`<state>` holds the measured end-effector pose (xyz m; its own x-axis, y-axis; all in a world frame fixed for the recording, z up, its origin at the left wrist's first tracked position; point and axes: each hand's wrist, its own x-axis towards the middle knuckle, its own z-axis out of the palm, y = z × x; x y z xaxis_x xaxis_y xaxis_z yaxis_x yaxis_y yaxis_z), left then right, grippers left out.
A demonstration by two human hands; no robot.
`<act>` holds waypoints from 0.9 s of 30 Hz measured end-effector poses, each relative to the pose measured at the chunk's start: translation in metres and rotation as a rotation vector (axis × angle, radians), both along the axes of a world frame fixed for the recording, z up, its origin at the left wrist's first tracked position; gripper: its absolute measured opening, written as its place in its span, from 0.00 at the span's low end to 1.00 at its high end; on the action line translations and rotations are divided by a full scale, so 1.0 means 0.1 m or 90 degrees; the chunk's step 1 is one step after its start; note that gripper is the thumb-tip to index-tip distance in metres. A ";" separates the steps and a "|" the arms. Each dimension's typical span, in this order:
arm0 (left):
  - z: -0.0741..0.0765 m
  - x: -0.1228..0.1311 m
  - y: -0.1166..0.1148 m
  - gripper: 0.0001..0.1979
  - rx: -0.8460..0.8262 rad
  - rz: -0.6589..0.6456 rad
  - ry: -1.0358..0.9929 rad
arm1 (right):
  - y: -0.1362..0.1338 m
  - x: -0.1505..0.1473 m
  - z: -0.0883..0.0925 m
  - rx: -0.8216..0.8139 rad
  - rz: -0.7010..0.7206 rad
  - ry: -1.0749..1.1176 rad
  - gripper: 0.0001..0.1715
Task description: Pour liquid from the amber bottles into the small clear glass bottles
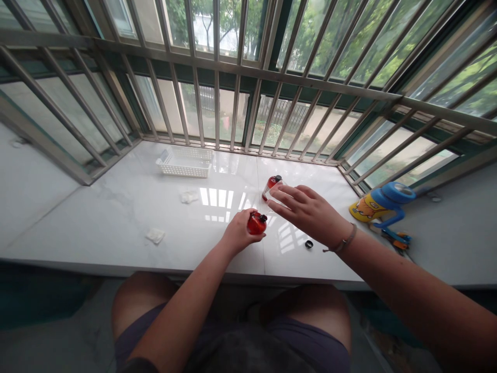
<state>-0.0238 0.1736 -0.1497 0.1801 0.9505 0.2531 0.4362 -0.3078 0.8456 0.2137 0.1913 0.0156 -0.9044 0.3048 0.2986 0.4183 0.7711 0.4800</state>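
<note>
My left hand (238, 230) is wrapped round a small red bottle (257, 224) with a black top, tilted slightly over the front part of the white counter. To its right, my right hand (297, 204) reaches out with bent fingers, its thumb mostly hidden. At those fingertips shows a clear, see-through piece (275, 192), its exact shape hard to make out. Just behind it a second red bottle (267, 187) with a black top stands on the counter, partly covered by the clear piece and fingers. A black ring (309, 244) lies below my right hand.
A white plastic basket (184, 170) sits at the back left. Two crumpled white tissues, the nearer tissue (155, 236) and the farther tissue (189, 197), lie left. At right stand a blue-and-yellow flask (382, 202) and an orange-and-blue tool (399, 239). Metal window bars (217, 111) rise behind.
</note>
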 end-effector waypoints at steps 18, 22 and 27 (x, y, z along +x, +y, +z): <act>0.02 0.01 0.00 0.39 -0.017 0.013 0.001 | 0.04 -0.07 -0.32 -0.036 -0.004 0.010 0.25; 0.02 0.00 0.00 0.39 -0.016 0.016 -0.001 | 0.02 -0.05 -0.41 -0.095 -0.043 0.053 0.28; 0.01 -0.01 -0.01 0.40 -0.012 0.013 -0.002 | -0.03 -0.01 -0.56 -0.170 -0.106 0.146 0.30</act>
<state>-0.0245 0.1723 -0.1489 0.1594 0.9588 0.2351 0.4391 -0.2821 0.8530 0.2128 0.1882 -0.0403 -0.7546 0.5364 0.3779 0.6217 0.7686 0.1506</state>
